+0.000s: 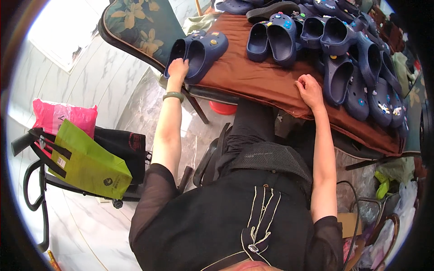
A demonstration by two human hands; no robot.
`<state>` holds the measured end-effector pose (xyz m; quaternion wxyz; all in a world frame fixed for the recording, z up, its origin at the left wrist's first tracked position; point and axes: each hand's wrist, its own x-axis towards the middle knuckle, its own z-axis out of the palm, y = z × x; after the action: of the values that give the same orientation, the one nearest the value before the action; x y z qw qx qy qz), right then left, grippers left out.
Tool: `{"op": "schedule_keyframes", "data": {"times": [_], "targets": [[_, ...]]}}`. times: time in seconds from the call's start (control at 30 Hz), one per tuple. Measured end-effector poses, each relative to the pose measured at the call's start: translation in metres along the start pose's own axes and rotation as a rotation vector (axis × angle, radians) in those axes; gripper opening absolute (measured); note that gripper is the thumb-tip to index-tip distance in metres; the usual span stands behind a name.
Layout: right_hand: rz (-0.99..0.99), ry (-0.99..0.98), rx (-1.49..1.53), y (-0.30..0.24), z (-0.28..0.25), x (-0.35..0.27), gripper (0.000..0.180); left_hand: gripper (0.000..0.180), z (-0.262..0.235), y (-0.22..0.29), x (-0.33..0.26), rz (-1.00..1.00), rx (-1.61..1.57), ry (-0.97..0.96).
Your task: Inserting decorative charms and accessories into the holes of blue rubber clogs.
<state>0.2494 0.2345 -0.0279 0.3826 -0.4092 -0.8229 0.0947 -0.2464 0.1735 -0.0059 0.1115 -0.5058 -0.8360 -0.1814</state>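
Two navy clogs, side by side at the left end of the brown cloth-covered bench, with toes turned away and a little to the right. Small coloured charms on the fronts. Left hand at the heel end, fingers bent over the rim of the left clog, close beside the heel of the other. Hard to tell exactly the state of the left grip from above: clamped on the heel, or only resting there. Around the left wrist, a green bangle.

Right hand at the near part of the bench, well apart from this pair. Right grip loose, with fingers softly curled and thumb slightly apart from them, above the brown cloth. Just to the right of this hand, a single navy clog, opening upward, at the edge of a large heap of similar clogs, many with charms, some leaning on others. At the left side of the heap, one more navy pair, heels toward the near edge.

Just beside the first pair, at left, a chair back with flower pattern and dark frame. Below the bench, a red round object, mostly hidden. Farther left, together on a black frame, a lime-green tote bag, a pink plastic parcel and a black bag.
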Motion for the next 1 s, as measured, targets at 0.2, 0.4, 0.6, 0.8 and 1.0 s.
{"op": "schedule_keyframes", "data": {"times": [0.2, 0.4, 0.6, 0.8, 1.0], "targets": [[0.036, 0.014, -0.056, 0.006, -0.01, -0.01, 0.016, 0.063, -0.002, 0.055, 0.025, -0.228, -0.479, -0.472], [-0.029, 0.047, -0.05, -0.006, 0.0, -0.004, 0.014, 0.062, 0.04, 0.024, 0.055, -0.134, -0.535, 0.041], [-0.003, 0.016, -0.023, -0.01, 0.0, -0.005, 0.012, 0.042, 0.012, 0.007, 0.032, -0.145, -0.426, 0.509], [-0.084, 0.028, -0.032, 0.002, -0.004, -0.009, 0.012, 0.033, -0.071, -0.033, -0.097, -0.404, -1.884, 0.268], [-0.024, 0.003, -0.006, -0.007, -0.007, -0.009, 0.011, 0.039, -0.116, 0.055, -0.202, -0.374, -2.493, -0.3]]}}
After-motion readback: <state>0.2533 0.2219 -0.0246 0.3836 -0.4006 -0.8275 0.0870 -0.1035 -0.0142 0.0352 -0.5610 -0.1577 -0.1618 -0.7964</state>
